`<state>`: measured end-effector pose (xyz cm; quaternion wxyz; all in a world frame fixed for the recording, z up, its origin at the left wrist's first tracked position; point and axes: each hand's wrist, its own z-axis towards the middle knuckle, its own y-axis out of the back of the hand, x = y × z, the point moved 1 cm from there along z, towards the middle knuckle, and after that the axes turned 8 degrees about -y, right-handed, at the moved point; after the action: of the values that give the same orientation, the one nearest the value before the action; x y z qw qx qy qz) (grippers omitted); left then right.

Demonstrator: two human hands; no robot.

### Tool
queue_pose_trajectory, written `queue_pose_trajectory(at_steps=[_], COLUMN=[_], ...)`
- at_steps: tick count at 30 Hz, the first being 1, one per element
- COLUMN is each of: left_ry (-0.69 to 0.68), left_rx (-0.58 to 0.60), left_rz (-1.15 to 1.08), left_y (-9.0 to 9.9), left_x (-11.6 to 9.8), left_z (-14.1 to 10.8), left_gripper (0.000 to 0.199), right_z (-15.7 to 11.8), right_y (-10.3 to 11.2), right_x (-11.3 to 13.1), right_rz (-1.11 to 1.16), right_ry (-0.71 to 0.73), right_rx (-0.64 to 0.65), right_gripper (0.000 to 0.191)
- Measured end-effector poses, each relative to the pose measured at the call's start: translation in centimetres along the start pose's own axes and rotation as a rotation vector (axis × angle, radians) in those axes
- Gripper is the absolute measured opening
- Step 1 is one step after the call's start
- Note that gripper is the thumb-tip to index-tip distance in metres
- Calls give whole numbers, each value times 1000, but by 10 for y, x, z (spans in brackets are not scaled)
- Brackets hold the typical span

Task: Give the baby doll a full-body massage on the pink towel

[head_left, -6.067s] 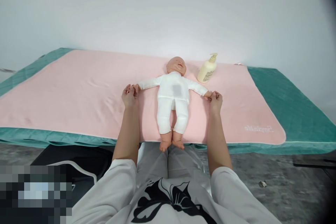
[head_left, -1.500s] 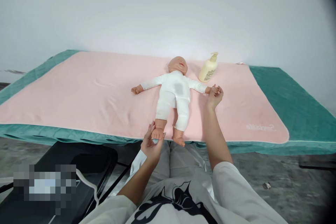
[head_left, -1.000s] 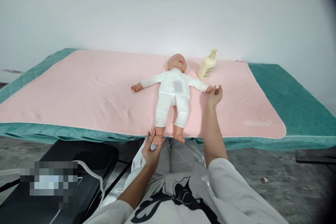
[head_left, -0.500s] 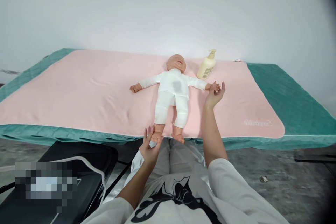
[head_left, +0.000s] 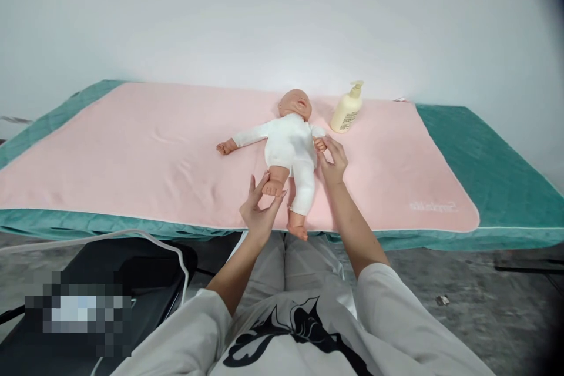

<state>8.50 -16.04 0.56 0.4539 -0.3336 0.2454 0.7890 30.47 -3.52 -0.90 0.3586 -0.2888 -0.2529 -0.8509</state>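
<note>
A baby doll [head_left: 288,144] with a white cloth body lies on its back on the pink mat [head_left: 176,153], its head toward the wall. My left hand [head_left: 261,208] grips the doll's foot on the left between thumb and fingers, and that leg is bent up toward the belly. With thumb and fingers my right hand [head_left: 333,161] holds the doll's hand on the right, drawn in beside the torso. The doll's other arm lies stretched out to the left, and its other leg rests straight, the foot at the mat's near edge.
A cream pump bottle [head_left: 346,110] stands on the mat, right of the doll's head. Green padding [head_left: 497,170] shows around the mat. At the lower left are a black chair [head_left: 145,270] and a white cable [head_left: 170,244]. A wall rises behind.
My left hand has moved away from me with the doll's foot, bending that leg. My right hand has moved left with the doll's hand, bringing that arm in toward the body.
</note>
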Motion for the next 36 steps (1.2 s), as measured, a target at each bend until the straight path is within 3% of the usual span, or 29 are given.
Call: queue_pose_trajectory(at_steps=[7, 15, 21, 25, 28, 33, 36], left_ry=[-74, -114, -137, -84, -75, -79, -133], left_rx=[80, 96, 112, 131, 131, 166, 172], left_rz=[32, 103, 136, 179, 178, 155, 196], left_y=[-15, -27, -19, -6, 7, 29, 44], left_x=[-4, -3, -2, -4, -7, -4, 4], left_z=[37, 50, 47, 42, 36, 19, 4], left_gripper=[47, 48, 46, 51, 51, 52, 56], right_z=[-5, -6, -5, -4, -1, 6, 10], right_y=[-7, -10, -11, -7, -2, 7, 17], right_x=[6, 6, 3, 1, -1, -8, -15], right_rz=[-1, 33, 19, 29, 44, 131, 111], right_ry=[139, 250, 219, 182, 86, -192, -383], right_rx=[247, 301, 297, 220, 74, -233, -344], right_gripper=[36, 29, 28, 29, 31, 43, 55])
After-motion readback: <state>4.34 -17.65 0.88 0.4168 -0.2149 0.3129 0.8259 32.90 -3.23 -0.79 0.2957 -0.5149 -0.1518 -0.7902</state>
